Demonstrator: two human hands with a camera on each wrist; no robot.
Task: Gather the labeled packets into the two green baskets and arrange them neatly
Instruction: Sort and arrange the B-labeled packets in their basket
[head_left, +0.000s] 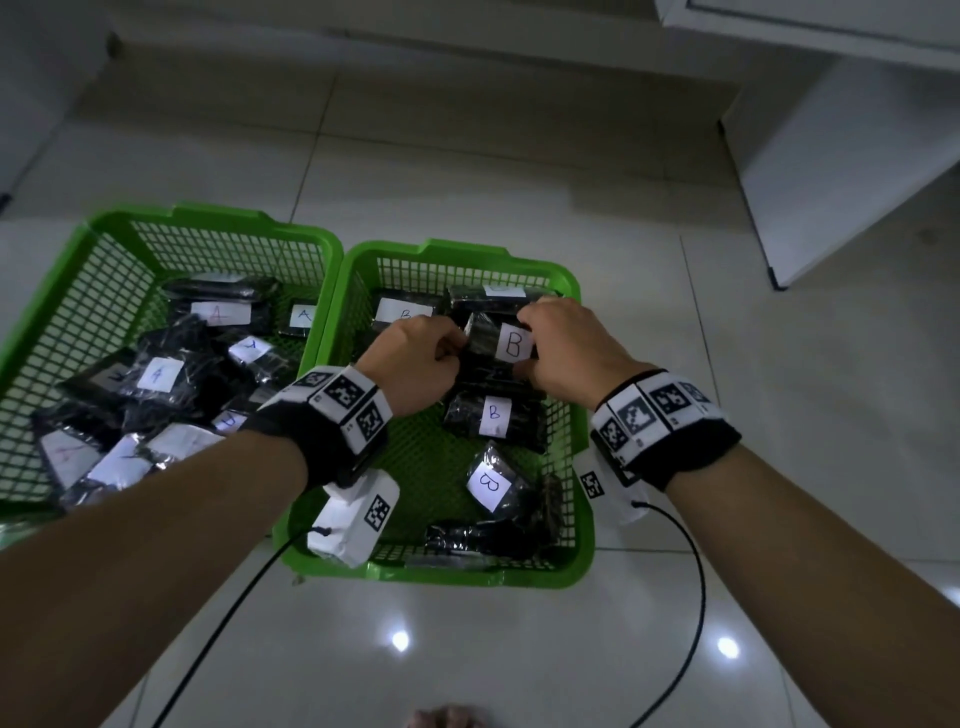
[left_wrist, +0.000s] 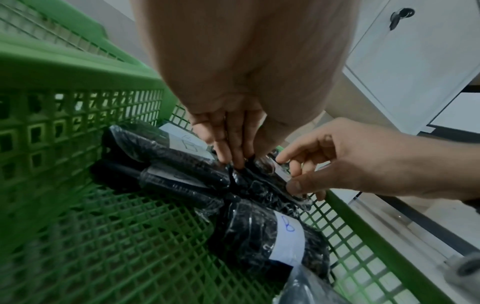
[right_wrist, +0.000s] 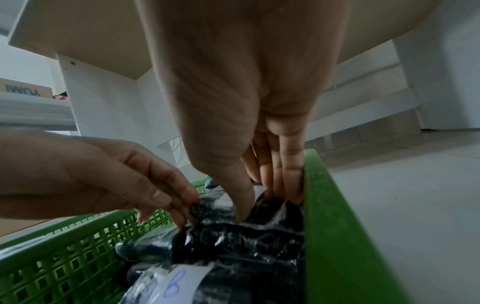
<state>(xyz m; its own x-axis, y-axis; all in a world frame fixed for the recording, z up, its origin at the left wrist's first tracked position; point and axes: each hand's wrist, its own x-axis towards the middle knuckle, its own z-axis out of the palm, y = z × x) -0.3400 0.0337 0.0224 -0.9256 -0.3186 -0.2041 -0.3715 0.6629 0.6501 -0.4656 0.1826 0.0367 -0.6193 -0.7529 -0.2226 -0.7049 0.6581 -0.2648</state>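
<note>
Two green mesh baskets sit side by side on the tiled floor. The left basket (head_left: 62, 291) holds several black packets with white "A" labels. The right basket (head_left: 582, 540) holds several black packets labeled "B". Both hands grip one "B" packet (head_left: 501, 343) near that basket's far right corner. My left hand (head_left: 421, 358) pinches its left end with curled fingers (left_wrist: 233, 148). My right hand (head_left: 566, 348) holds its right end, thumb (right_wrist: 241, 197) pressed on the plastic wrap. The same packet (left_wrist: 262, 185) lies on top of other packets (right_wrist: 233, 242).
More "B" packets lie nearer me in the right basket (head_left: 491, 483). A white cabinet (head_left: 852, 171) stands at the far right. Black cables (head_left: 691, 597) trail from both wrist cameras across the glossy tiles. A foot shows at the bottom edge (head_left: 447, 719).
</note>
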